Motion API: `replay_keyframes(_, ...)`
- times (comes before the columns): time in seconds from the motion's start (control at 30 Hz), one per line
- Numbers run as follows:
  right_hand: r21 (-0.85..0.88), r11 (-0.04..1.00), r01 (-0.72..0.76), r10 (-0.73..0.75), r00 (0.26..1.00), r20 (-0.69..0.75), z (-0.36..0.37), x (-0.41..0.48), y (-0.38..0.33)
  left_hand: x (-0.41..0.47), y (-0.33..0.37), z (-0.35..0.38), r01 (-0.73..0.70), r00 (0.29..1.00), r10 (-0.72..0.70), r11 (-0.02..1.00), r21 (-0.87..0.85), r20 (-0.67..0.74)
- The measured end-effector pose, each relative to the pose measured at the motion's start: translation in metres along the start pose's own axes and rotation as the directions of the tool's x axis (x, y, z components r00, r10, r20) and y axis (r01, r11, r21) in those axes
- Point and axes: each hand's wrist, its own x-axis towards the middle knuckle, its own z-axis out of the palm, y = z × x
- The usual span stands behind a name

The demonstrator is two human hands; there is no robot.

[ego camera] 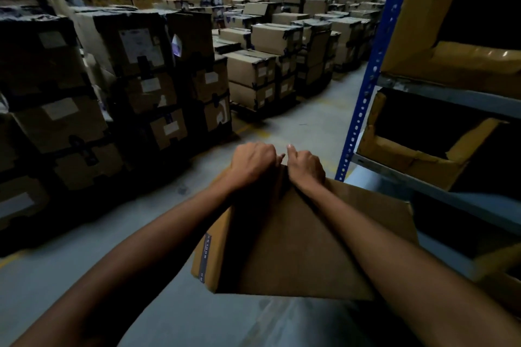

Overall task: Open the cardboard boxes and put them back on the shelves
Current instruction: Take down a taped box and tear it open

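Observation:
A brown cardboard box (304, 245) hangs in front of me above the floor, tilted, with a dark printed strip on its left side. My left hand (252, 163) grips its far top edge with curled fingers. Right beside it, my right hand (306, 165) grips the same far edge, thumb raised. The two hands nearly touch. The box's far face and whatever lies under the hands are hidden.
A blue metal shelf rack (366, 93) stands at the right, holding opened cardboard boxes (423, 149) on several levels. Stacks of taped boxes (135, 79) fill the left side and the back (262, 73). A grey concrete aisle (296, 127) runs ahead between them.

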Motion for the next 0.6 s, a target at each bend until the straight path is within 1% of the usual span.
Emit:
replay_keyframes(0.1, -0.041, 0.997, 0.07, -0.069, 0.997, 0.028, -0.013, 0.004, 0.013, 0.003, -0.011, 0.001, 0.02, 0.999, -0.021, 0.999, -0.041, -0.026)
replay_keyframes(0.2, -0.143, 0.983, 0.116, -0.113, 0.993, 0.026, -0.028, 0.003, 0.043, 0.008, -0.043, 0.0, 0.092, 0.996, -0.093, 0.993, -0.077, -0.006)
replay_keyframes(0.3, -0.215, 0.972, 0.099, -0.11, 0.993, -0.043, -0.041, 0.001, 0.068, 0.01, -0.081, 0.0, 0.147, 0.989, -0.147, 0.983, -0.114, 0.01)
replay_keyframes(0.37, -0.246, 0.965, 0.092, -0.112, 0.991, -0.07, -0.041, -0.001, 0.068, 0.009, -0.099, 0.001, 0.16, 0.987, -0.162, 0.976, -0.146, -0.001)
replay_keyframes(0.43, -0.27, 0.959, 0.088, -0.11, 0.992, -0.066, -0.034, -0.004, 0.058, 0.007, -0.107, 0.007, 0.184, 0.982, -0.186, 0.973, -0.138, -0.008)
replay_keyframes(0.5, -0.27, 0.957, 0.105, -0.127, 0.99, -0.064, -0.026, -0.007, 0.043, 0.005, -0.101, 0.015, 0.182, 0.983, -0.177, 0.978, -0.101, 0.056)
replay_keyframes(0.57, -0.283, 0.948, 0.143, -0.165, 0.985, -0.056, -0.019, -0.011, 0.026, 0.003, -0.079, 0.025, 0.137, 0.982, -0.126, 0.988, -0.074, 0.14)
replay_keyframes(0.6, -0.296, 0.941, 0.167, -0.187, 0.982, -0.04, -0.015, -0.013, 0.017, 0.0, -0.066, 0.031, 0.115, 0.982, -0.1, 0.989, -0.09, 0.159)
